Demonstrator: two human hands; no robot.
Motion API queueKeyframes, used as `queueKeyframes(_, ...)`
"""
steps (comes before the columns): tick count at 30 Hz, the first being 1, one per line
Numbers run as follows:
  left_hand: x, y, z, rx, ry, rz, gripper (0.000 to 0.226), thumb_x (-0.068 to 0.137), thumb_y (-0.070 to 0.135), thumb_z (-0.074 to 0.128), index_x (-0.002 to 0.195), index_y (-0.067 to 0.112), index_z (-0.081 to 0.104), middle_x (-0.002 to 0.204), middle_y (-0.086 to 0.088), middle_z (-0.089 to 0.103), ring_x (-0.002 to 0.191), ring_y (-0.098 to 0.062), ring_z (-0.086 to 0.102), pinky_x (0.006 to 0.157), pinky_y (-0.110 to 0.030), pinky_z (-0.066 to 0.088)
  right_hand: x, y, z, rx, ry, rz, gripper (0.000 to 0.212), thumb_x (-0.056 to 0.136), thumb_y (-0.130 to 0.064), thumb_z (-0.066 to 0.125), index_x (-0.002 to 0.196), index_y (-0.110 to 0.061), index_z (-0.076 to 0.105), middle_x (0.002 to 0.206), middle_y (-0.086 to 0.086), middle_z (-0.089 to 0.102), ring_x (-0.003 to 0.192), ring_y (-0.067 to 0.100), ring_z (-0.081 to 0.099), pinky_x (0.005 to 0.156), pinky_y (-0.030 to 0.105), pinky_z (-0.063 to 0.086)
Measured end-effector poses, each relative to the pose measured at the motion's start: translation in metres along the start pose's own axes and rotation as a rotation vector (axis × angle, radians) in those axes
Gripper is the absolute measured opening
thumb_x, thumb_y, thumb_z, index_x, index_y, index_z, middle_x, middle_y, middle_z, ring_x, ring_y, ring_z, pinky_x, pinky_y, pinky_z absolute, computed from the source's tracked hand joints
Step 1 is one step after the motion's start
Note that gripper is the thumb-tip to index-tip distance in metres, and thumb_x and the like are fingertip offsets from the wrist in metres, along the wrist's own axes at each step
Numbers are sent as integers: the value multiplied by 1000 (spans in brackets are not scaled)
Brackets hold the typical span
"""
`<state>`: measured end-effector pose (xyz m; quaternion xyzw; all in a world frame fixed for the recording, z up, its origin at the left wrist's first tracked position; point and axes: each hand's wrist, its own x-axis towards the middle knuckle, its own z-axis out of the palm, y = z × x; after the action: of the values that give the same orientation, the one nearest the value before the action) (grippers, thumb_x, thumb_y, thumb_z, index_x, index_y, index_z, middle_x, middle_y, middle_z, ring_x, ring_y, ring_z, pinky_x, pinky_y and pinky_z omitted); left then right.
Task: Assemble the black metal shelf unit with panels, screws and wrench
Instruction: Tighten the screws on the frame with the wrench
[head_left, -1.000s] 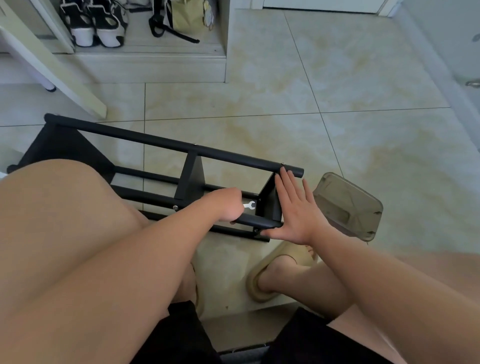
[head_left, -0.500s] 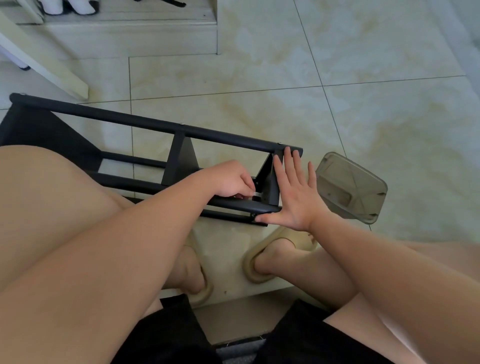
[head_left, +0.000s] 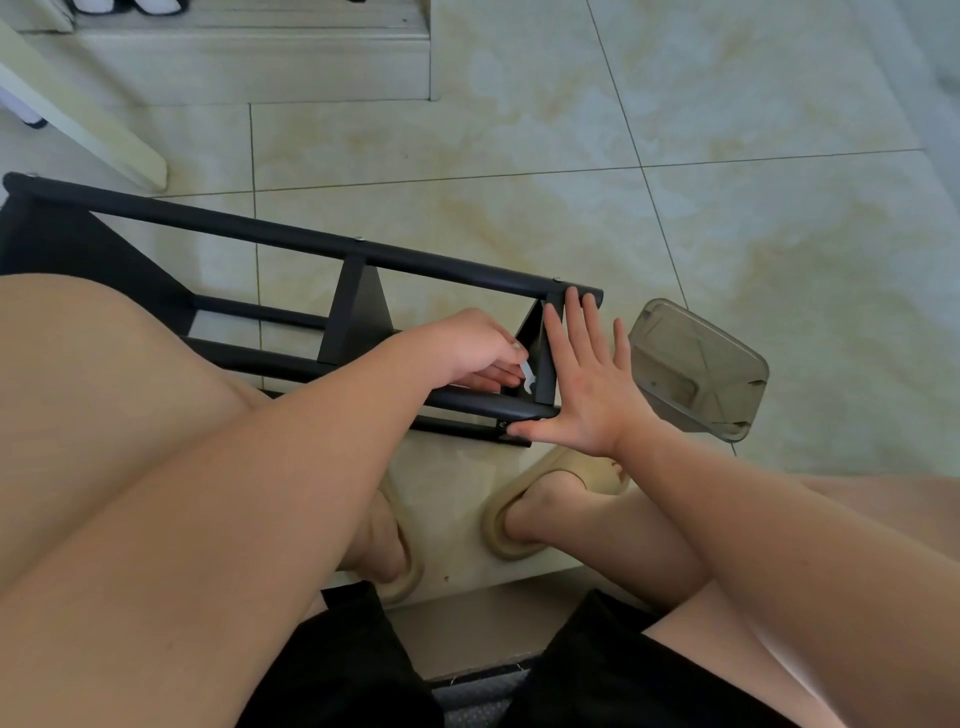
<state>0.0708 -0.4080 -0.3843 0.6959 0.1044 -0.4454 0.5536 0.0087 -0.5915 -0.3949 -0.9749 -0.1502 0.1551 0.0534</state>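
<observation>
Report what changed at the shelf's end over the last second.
The left hand, gripping the small wrench, shifted toward the end panel and swung the wrench from level to pointing down. The right hand stayed flat against the shelf frame.

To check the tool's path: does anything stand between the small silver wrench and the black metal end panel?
Nothing visible does. The small silver wrench, in the left hand, lies beside the black metal end panel.

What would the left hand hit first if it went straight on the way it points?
Probably the shelf's black end panel, just beyond the wrench the left hand holds; depth unclear.
</observation>
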Motion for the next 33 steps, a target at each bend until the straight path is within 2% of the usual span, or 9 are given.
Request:
queueKeyframes(4,1,1,6,25,60,33,19,94,19,67,111,11,65,83,-1,76,78,-10,74,75,-26,58,0,0,0,4,2,1,138,62,-96,39,161,-14,-10,166,13,-23,153,31,-24,121,60,-10)
queueKeyframes(9,2,1,10,38,83,47,18,95,20,66,111,13,67,83,3,76,79,-8,74,82,-28,56,0,0,0,2,-4,-1,138,62,-96,38,161,-14,-11,166,13,-24,152,30,-25,121,60,-11)
queueKeyframes(12,0,1,9,76,49,34,12,94,20,67,106,16,67,82,4,77,79,-7,74,78,-26,55,0,0,0,3,-4,3,138,61,-97,38,161,-15,-11,166,13,-24,152,30,-25,121,59,-11)
queueKeyframes(16,-1,2,8,80,52,19,7,94,21,68,100,18,67,91,0,76,84,-10,73,69,-24,52,1,0,-1,0,-13,6,139,61,-97,38,161,-16,-13,165,12,-26,152,29,-27,121,60,-10)
queueKeyframes(23,1,5,7,-10,119,-16,15,95,21,66,108,14,68,83,4,76,79,-6,71,78,-25,55,0,0,-1,5,-13,5,138,61,-97,37,161,-16,-13,165,12,-25,152,29,-26,122,60,-10)
queueKeyframes(26,1,5,7,-24,125,3,17,95,21,67,110,13,68,85,3,76,79,-6,71,72,-22,54,1,0,-1,8,-9,4,138,61,-97,37,161,-15,-12,165,12,-25,152,30,-25,122,60,-9)
queueKeyframes(30,-2,8,6,129,98,100,10,95,20,66,103,15,69,82,5,74,81,-8,70,67,-21,50,1,1,-1,3,-8,4,138,62,-97,37,161,-15,-12,165,13,-25,152,30,-25,121,59,-10)
queueKeyframes(33,-4,9,4,174,100,102,2,95,20,66,95,19,67,80,5,74,79,-8,70,65,-23,48,0,0,0,4,-6,2,138,62,-97,38,161,-15,-12,165,13,-25,152,30,-26,121,59,-10)
